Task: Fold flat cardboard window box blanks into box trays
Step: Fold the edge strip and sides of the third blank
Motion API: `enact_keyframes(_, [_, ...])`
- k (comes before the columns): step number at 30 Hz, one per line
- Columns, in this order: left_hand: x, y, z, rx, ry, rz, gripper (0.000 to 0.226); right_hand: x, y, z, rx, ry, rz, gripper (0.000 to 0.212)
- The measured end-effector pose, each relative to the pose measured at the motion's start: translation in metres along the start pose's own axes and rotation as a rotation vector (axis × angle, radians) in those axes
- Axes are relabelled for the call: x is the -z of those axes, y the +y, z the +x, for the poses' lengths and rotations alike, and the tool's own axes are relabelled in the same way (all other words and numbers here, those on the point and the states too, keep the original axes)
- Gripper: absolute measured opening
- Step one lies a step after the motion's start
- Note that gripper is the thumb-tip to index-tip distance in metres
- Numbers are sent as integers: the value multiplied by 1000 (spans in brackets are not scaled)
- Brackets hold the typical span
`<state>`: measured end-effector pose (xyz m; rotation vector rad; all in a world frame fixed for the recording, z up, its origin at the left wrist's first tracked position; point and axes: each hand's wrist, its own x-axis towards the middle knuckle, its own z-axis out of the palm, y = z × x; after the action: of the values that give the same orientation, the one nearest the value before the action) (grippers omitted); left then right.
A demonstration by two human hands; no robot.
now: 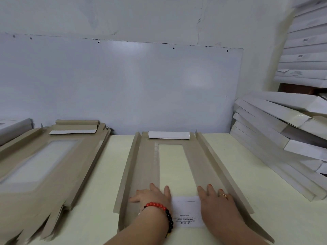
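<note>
Grey-brown cardboard fills the head view: one window box blank (177, 167) lies lengthwise on the pale yellow tabletop (256, 174), its far end close to the white wall panel (123, 85). Its two long side flaps stand tilted upward, and a short white flap (169, 135) is folded at the far end. At the near end a white label (187, 212) carries several lines of small print — upside down from this side and too small to read.

The left hand (152, 197) lies flat on the blank left of the window cut-out, fingers spread, holding nothing; a red and black bead bracelet (164, 213) is on the wrist. The right hand (216, 202) lies flat to the right of the label, also with an open grip and nothing in it, a ring on one finger.

To the left a stack of flat blanks (44, 165) hangs over the near table edge. To the right white folded boxes (276, 124) lean in a pile. Bare strips of tabletop remain on both sides of the middle blank.
</note>
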<state>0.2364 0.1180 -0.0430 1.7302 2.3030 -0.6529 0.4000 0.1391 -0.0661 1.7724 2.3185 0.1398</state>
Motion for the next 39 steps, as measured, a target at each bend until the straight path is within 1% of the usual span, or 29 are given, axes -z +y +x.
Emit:
enact_keyframes(4, [5,0,9,221,-107,-258,61,1,8,-5,-19,33,-9,57])
enact_keyframes(5, [4,-1,9,266,-115,-316,61,-1,10,-6,-21,51,-12,56])
enact_keyframes(6, [1,0,12,276,-91,-349,62,-3,12,-6,-20,72,-10,56])
enact_keyframes(7, [-2,-1,11,257,-73,-363,63,-4,14,-6,-18,95,0,56])
enact_keyframes(8, [-4,-3,8,199,-32,-347,62,-4,18,-6,-17,123,14,55])
enact_keyframes(10, [-6,-10,-3,38,114,-270,57,-4,26,-2,-29,170,97,54])
enact_keyframes(12, [4,-20,-6,-70,163,-269,69,-4,33,3,-75,221,287,48])
enact_keyframes(14, [20,-34,-6,-131,169,-425,66,2,36,6,-124,252,554,41])
enact_keyframes(15, [26,-43,-8,-163,154,-520,64,5,36,5,-121,252,673,42])
enact_keyframes(16, [30,-51,-10,-206,108,-599,67,8,36,2,-104,246,763,44])
enact_keyframes(17, [29,-57,-14,-252,67,-666,73,9,37,-2,-74,251,818,45])
enact_keyframes(19, [20,-66,-26,-354,90,-717,76,11,35,-14,17,290,775,48])
enact_keyframes(21, [4,-65,-38,-436,177,-681,70,5,34,-27,115,336,659,51])
enact_keyframes(23, [-13,-58,-45,-499,236,-598,62,0,31,-37,147,370,604,52])
enact_keyframes(25, [-27,-49,-48,-522,278,-442,55,-1,25,-45,176,372,452,57])
enact_keyframes(26, [-33,-45,-48,-514,306,-348,55,-3,24,-47,192,373,364,63])
enact_keyframes(27, [-38,-41,-47,-493,323,-263,56,-6,23,-47,197,426,319,69])
enact_keyframes(28, [-43,-36,-47,-472,329,-210,56,-10,19,-47,200,525,288,67])
enact_keyframes(29, [-47,-29,-46,-455,325,-188,56,-12,13,-47,209,606,276,55])
enact_keyframes(30, [-51,-23,-44,-440,324,-186,57,-13,5,-47,225,650,280,39])
enact_keyframes(31, [-53,-15,-42,-418,319,-196,58,-13,-4,-45,237,675,284,31])
enact_keyframes(33, [-54,0,-36,-374,314,-221,59,-14,-23,-42,281,641,297,36])
enact_keyframes(35, [-52,11,-28,-352,303,-228,62,-13,-40,-38,308,650,252,37])
enact_keyframes(37, [-52,11,-24,-336,286,-180,62,-12,-45,-35,320,637,281,38])
enact_keyframes(39, [-53,3,-18,-323,303,-114,61,-16,-37,-32,298,662,308,42])
